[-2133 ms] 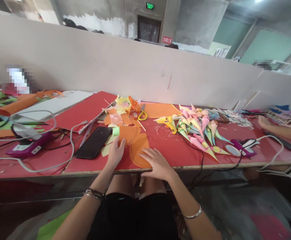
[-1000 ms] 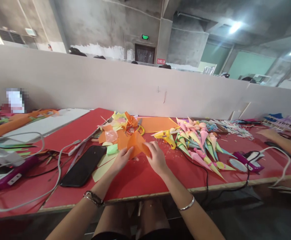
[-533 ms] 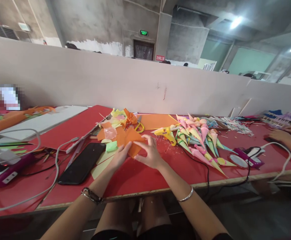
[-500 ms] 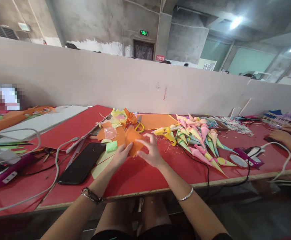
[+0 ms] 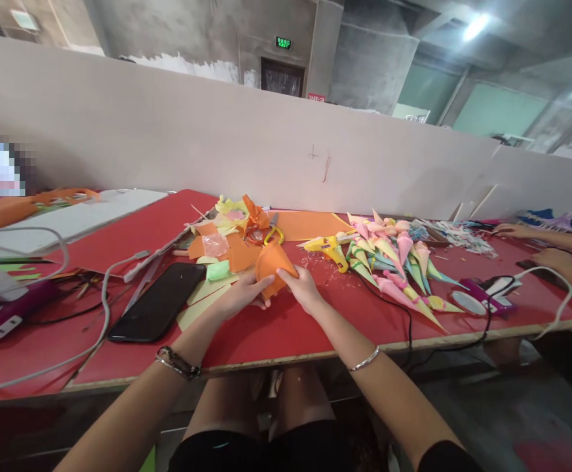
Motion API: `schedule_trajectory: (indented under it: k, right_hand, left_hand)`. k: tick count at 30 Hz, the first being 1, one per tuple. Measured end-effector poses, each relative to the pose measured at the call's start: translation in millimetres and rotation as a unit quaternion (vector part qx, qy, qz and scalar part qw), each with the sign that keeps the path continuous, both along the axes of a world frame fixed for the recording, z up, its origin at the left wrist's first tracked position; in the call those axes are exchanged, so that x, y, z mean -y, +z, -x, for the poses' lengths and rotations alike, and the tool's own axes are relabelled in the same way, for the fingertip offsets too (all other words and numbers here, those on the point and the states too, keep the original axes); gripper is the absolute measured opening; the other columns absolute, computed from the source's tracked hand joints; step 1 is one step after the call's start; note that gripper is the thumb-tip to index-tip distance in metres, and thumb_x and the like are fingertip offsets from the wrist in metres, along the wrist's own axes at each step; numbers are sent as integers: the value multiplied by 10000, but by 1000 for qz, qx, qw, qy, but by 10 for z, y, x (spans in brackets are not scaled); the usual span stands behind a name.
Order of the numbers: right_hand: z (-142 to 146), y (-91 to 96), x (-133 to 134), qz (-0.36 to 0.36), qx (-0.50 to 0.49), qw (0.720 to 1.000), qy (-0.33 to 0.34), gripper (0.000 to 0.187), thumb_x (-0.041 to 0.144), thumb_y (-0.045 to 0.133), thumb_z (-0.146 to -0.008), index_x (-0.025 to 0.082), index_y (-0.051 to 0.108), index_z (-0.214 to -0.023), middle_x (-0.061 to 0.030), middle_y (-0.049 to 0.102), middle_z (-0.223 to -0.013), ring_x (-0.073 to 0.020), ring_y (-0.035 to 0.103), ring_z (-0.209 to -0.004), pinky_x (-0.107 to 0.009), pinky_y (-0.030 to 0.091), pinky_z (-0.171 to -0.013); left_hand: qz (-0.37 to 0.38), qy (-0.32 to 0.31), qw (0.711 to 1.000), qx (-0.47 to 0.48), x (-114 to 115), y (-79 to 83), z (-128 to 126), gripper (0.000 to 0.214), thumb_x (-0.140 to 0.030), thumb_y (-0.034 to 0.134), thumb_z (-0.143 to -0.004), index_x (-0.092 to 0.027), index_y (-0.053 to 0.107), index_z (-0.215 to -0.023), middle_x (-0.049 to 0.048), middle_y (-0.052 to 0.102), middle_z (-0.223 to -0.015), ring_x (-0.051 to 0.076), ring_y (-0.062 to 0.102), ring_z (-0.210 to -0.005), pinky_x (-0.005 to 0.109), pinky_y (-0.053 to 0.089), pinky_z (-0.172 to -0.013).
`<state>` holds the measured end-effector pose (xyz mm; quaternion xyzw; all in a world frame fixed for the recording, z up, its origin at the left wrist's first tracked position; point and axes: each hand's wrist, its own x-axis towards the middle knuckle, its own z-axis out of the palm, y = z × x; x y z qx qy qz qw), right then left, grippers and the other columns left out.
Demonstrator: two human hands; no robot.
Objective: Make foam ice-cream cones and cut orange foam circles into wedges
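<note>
An orange paper piece (image 5: 274,265), curled into a cone shape, is held just above the red table (image 5: 286,328). My left hand (image 5: 245,293) grips its lower left edge, fingers closed on the paper. My right hand (image 5: 305,288) pinches its right side. Behind the cone lie orange, yellow and green paper scraps (image 5: 229,239) and yellow-handled scissors (image 5: 272,234). A yellow glue gun (image 5: 329,248) rests to the right of my hands.
A pile of finished pastel cones (image 5: 396,259) lies at the right. A black phone (image 5: 155,310) lies left of my hands, among grey cables (image 5: 94,308). Another person's hands (image 5: 544,257) work at the far right. A beige partition (image 5: 266,151) backs the table.
The orange paper lay flat under my hands on the table; both hands lifted it and curled it into a cone. The camera view has tilted up and shifted slightly.
</note>
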<state>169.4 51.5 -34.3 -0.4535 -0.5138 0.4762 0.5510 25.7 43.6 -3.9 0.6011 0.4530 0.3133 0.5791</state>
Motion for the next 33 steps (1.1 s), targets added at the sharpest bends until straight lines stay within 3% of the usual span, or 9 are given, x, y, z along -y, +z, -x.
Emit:
schedule_trajectory:
  k: [4, 10, 19, 27, 33]
  right_hand:
    - [7, -17, -5, -2, 6, 1000, -13, 357, 512, 579, -638, 191, 431, -587, 72, 329, -507, -74, 299, -493, -218, 251, -471]
    - [13, -42, -19, -3, 4, 1000, -6, 353, 510, 582, -633, 186, 444, -601, 72, 351, -518, -67, 307, -480, -215, 256, -457]
    - [26, -47, -13, 6, -15, 1000, 11, 334, 476, 627, -595, 165, 520, -655, 38, 470, -582, -83, 417, -501, -224, 358, -487]
    - [3, 37, -21, 44, -76, 994, 64, 420, 598, 568, -608, 189, 490, -663, 52, 468, -507, -84, 423, -437, -221, 318, -436]
    - [12, 2, -21, 42, -85, 994, 49, 448, 594, 627, -562, 190, 513, -718, 48, 515, -574, -82, 451, -461, -218, 353, -449]
  left_hand:
    - [-45, -49, 997, -45, -18, -26, 11, 401, -540, 580, -677, -143, 547, -632, -63, 432, -431, 57, 380, -405, 196, 318, -427]
    - [-34, -39, 998, -33, -29, -61, -9, 435, -574, 558, -652, -163, 451, -560, -58, 411, -474, 43, 301, -413, 195, 220, -414]
    - [-31, -13, 998, -45, -70, -115, -41, 464, -626, 513, -646, -182, 395, -581, -63, 395, -485, 38, 272, -401, 196, 201, -399]
    - [-33, -19, 998, -58, -51, -7, -5, 433, -577, 565, -631, -183, 404, -552, -69, 384, -456, 42, 292, -390, 198, 216, -393]
    - [-56, -19, 994, -91, -45, 5, -6, 383, -526, 547, -657, -184, 413, -545, -62, 408, -435, 55, 322, -398, 197, 227, -396]
